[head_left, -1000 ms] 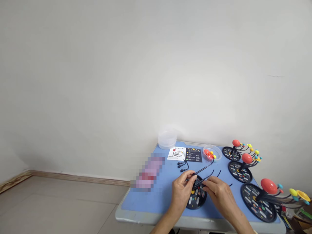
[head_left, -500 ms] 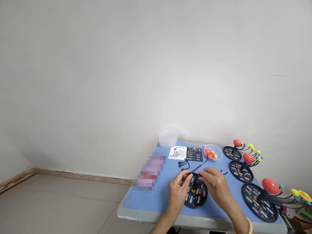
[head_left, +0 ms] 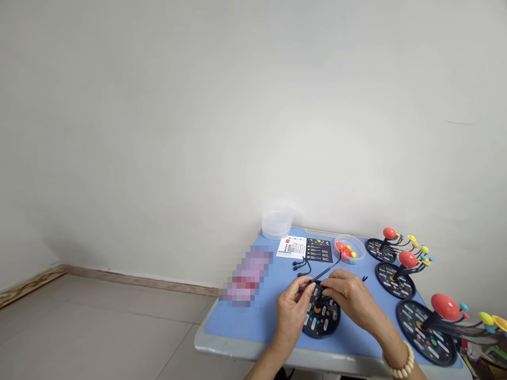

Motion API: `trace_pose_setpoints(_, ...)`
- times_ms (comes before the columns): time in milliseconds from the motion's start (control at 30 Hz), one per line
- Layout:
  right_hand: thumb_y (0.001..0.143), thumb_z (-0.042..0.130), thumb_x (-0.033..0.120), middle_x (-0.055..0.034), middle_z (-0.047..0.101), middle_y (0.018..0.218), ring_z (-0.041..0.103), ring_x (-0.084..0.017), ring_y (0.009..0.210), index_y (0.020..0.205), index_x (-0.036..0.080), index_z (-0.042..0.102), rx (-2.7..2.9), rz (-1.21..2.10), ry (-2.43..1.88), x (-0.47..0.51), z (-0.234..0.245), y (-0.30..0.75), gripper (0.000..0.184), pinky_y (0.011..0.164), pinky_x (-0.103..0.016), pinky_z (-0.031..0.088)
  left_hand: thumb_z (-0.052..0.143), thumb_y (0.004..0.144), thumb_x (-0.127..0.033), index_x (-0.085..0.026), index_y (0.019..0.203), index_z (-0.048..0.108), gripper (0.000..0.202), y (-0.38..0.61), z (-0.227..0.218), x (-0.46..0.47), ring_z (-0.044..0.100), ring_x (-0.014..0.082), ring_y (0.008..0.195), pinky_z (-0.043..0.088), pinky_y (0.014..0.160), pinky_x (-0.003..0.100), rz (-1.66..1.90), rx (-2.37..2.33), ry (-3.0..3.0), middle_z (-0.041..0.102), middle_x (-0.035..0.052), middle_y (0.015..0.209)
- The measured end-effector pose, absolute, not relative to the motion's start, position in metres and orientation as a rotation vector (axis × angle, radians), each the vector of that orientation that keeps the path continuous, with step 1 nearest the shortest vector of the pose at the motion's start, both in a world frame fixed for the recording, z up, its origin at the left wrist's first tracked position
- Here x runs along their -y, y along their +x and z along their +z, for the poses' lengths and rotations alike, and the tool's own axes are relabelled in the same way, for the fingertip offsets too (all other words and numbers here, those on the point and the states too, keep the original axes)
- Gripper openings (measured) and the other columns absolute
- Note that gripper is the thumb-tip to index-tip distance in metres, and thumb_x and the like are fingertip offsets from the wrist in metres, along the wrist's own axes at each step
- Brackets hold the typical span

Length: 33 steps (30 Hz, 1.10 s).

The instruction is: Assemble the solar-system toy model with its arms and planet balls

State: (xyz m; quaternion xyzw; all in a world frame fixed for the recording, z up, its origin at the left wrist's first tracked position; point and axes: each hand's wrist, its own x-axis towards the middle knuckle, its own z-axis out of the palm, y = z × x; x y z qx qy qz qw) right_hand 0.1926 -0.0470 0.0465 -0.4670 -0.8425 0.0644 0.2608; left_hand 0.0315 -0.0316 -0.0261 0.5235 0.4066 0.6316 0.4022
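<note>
A round black base [head_left: 322, 322] lying flat on the bench [head_left: 237, 338] near its front edge, printed with pale bars and coloured dots, a yellow spot showing at the middle. Over it, both hands bunched together, hiding the top of the hub. Left hand [head_left: 291, 311] curled closed, fingers pinched on the lower end of a thin black rod [head_left: 328, 267] that slants up toward 1 o'clock. Right hand [head_left: 348, 298] curved down from 2 o'clock, fingertips at the hub and touching the left hand's fingers, the grip itself hidden, so no telling whether closed on rod or hub. A cream beaded bracelet [head_left: 398, 361] around the right wrist.

At 11 o'clock, small black curved arms [head_left: 301, 266] in a loose cluster on the bench, and at 2 o'clock a few short black pieces [head_left: 364, 278]. Farther back, at 11 and 12 o'clock, a white instruction sheet [head_left: 291, 247] beside a black printed card [head_left: 319, 250]. At 1 o'clock, a clear round dish [head_left: 348, 249] holding red and yellow balls. Behind the sheet, a clear plastic tub [head_left: 276, 224] at the bench's back edge. From 2 to 3 o'clock, three finished planet models [head_left: 407, 258] on matching black bases, each with a big red ball and small coloured balls on black arms. At 9 o'clock, a pixelated patch [head_left: 247, 277], unreadable.

Blue bench top with a grey rim, above a pale tiled floor [head_left: 99, 338], a brown skirting board [head_left: 138, 282] and a bare white wall [head_left: 237, 105].
</note>
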Motion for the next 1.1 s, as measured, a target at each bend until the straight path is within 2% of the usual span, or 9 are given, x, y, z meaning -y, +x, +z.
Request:
trace_pose_setpoints(333,0.091,0.054,0.017,-0.0006,0.059,0.075,0.057,-0.015,0.075,0.088,0.022,0.071,2.374,0.258,-1.227,0.038,0.057,0.194,0.018,0.066,-0.025,0.042,0.068,0.077,-0.032,-0.017,0.089,0.072,0.019,0.033,-0.03,0.032,0.065,0.0152,0.066,0.054,0.063,0.021,1.575,-0.99,1.291,0.071,0.0022,0.073)
trace_pose_setpoints(567,0.088,0.055,0.011,-0.001,0.059,0.076,0.057,-0.015,0.075,0.083,0.02,0.07,2.369,0.322,-1.218,0.036,0.057,0.193,0.019,0.067,-0.025,0.042,0.068,0.077,-0.034,-0.017,0.089,0.071,0.021,0.034,-0.029,0.033,0.065,0.0154,0.065,0.054,0.062,0.021,1.57,-0.967,1.284,0.071,0.0024,0.073)
trace_pose_setpoints(767,0.09,0.055,0.014,-0.0011,0.059,0.076,0.057,-0.014,0.075,0.084,0.019,0.07,2.369,0.328,-1.176,0.035,0.05,0.196,0.016,0.067,-0.024,0.042,0.068,0.077,-0.033,-0.017,0.088,0.072,0.019,0.034,-0.029,0.033,0.065,0.0151,0.065,0.055,0.063,0.022,1.589,-0.979,1.303,0.07,0.0017,0.072)
trace_pose_setpoints(967,0.086,0.057,0.009,-0.0002,0.057,0.07,0.055,-0.014,0.07,0.065,0.017,0.062,2.411,0.252,-1.218,0.036,0.032,0.192,0.024,0.064,-0.023,0.041,0.067,0.078,-0.033,-0.017,0.089,0.072,0.02,0.033,-0.032,0.031,0.065,0.0151,0.064,0.056,0.062,0.022,1.601,-1.002,1.336,0.069,0.0013,0.07)
trace_pose_setpoints(1100,0.087,0.056,0.009,0.0002,0.058,0.071,0.055,-0.014,0.07,0.064,0.017,0.062,2.415,0.222,-1.213,0.036,0.027,0.192,0.025,0.064,-0.023,0.041,0.068,0.078,-0.035,-0.017,0.088,0.072,0.021,0.033,-0.028,0.033,0.067,0.0163,0.064,0.056,0.061,0.022,1.613,-1.007,1.364,0.071,0.0024,0.07)
